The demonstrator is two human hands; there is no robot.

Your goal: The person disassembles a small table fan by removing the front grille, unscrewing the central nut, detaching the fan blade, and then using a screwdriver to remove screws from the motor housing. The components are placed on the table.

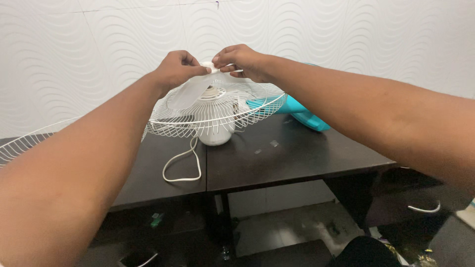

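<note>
- Background: white wall panels with a wavy relief [74,49]; in front, a dark brown wooden surface [277,158] made of two tabletops set edge to edge.
- On the surface: a white wire fan guard [217,111] lying face-up on its white motor housing [215,134], with a white power cord [183,165] looping toward the near edge.
- Left hand [174,70]: grip pinched on a small white plastic piece [210,68] above the guard's centre.
- Right hand [245,62]: grip pinched on the same piece from the other side.
- Behind the guard: a turquoise plastic fan part [304,116]; at far left, a second white wire guard [29,141].
</note>
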